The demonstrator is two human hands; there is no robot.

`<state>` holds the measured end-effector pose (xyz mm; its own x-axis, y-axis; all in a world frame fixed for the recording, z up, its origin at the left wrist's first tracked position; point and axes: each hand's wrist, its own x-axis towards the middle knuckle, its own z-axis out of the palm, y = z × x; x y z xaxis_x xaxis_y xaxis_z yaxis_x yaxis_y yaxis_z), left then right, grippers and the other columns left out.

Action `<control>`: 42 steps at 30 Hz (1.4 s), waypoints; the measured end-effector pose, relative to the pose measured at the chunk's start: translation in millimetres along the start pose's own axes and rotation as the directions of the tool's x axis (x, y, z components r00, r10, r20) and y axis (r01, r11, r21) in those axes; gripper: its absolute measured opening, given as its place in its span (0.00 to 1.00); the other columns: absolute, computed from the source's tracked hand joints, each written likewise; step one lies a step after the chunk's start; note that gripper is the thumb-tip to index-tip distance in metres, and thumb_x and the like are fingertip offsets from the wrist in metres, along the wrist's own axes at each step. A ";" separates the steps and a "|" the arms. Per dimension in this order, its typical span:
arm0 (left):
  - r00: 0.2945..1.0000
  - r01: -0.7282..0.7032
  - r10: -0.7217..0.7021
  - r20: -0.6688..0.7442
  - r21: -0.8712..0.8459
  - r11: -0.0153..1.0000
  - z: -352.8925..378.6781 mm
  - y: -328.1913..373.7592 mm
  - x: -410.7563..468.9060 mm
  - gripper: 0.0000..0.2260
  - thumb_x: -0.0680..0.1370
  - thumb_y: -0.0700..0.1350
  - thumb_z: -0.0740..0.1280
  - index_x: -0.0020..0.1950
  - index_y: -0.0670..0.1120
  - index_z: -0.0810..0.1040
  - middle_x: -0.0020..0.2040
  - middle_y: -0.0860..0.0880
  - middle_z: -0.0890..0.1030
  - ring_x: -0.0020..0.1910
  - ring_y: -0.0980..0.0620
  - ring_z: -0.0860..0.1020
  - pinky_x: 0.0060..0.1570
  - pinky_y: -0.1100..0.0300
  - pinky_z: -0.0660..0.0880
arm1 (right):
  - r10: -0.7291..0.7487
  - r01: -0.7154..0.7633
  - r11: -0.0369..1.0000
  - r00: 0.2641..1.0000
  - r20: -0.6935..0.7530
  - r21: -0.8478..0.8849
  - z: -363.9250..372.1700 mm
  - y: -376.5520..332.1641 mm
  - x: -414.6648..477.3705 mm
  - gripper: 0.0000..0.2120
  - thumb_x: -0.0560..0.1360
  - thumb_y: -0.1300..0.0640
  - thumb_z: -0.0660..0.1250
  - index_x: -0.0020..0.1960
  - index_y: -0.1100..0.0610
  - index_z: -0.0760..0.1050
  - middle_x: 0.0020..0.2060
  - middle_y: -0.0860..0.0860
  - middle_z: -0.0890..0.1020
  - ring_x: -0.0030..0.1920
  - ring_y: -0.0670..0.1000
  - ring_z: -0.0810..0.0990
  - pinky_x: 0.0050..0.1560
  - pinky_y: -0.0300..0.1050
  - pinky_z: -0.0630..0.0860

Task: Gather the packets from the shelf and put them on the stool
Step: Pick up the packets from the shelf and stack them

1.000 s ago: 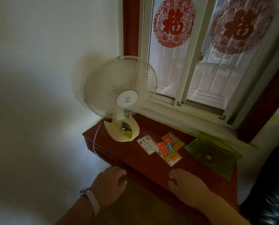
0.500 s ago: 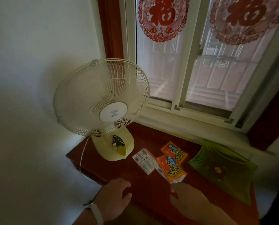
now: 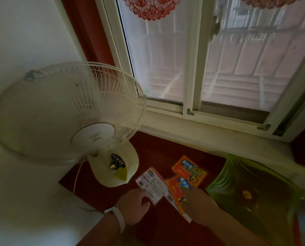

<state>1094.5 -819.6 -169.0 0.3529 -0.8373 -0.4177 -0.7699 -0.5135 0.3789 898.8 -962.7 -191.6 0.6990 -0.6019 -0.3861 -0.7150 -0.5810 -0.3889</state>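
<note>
Three packets lie on the dark red shelf point(image 3: 157, 150) under the window. A white packet point(image 3: 152, 184) is nearest the fan. An orange packet point(image 3: 176, 189) overlaps it, and a second orange packet point(image 3: 189, 170) lies farther back. My left hand point(image 3: 133, 205), with a pale wristband, touches the white packet's near edge with its fingertips. My right hand point(image 3: 199, 207) lies flat over the near end of the first orange packet and hides that part. Neither hand has lifted a packet. No stool is in view.
A cream table fan point(image 3: 68, 112) stands on the shelf's left end, its base point(image 3: 116, 168) close to the white packet. A green glass dish point(image 3: 254, 196) sits to the right of the packets. The window sill point(image 3: 210, 137) runs behind them.
The view has closed in on the shelf. Both hands moved forward from the shelf's front edge: the left now touches the white packet, the right covers the orange packet's near end.
</note>
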 end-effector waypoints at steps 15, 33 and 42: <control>0.937 0.315 -0.146 0.316 -0.590 0.744 39.5 15.6 85.6 0.07 0.79 0.46 0.64 0.56 0.49 0.74 0.54 0.47 0.77 0.50 0.51 0.76 0.46 0.60 0.72 | 0.313 -0.313 0.949 0.950 -0.014 -0.033 51.2 16.0 56.8 0.45 0.71 0.35 0.64 0.76 0.53 0.45 0.74 0.56 0.56 0.71 0.58 0.61 0.65 0.53 0.70; 0.787 0.613 -0.187 0.588 -0.707 0.353 58.8 4.8 120.8 0.12 0.80 0.43 0.64 0.63 0.44 0.70 0.61 0.41 0.76 0.59 0.44 0.76 0.51 0.53 0.70 | 0.546 -0.516 0.757 0.836 0.045 0.401 57.9 19.3 76.7 0.18 0.73 0.57 0.64 0.63 0.52 0.69 0.53 0.50 0.80 0.51 0.51 0.79 0.50 0.47 0.77; 0.798 0.603 -0.161 0.581 -0.777 0.184 49.4 7.6 125.7 0.03 0.77 0.42 0.66 0.45 0.44 0.77 0.43 0.45 0.82 0.45 0.46 0.80 0.51 0.51 0.74 | 0.454 -0.324 0.645 0.891 -0.007 0.692 29.1 0.6 68.8 0.09 0.75 0.59 0.67 0.48 0.45 0.74 0.42 0.44 0.82 0.41 0.43 0.80 0.42 0.43 0.78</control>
<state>1106.7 -919.5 -259.4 0.0965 -0.4762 -0.8740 0.4842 -0.7448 0.4592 946.7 -988.6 -242.7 0.2977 -0.8038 -0.5151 -0.6808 0.1995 -0.7048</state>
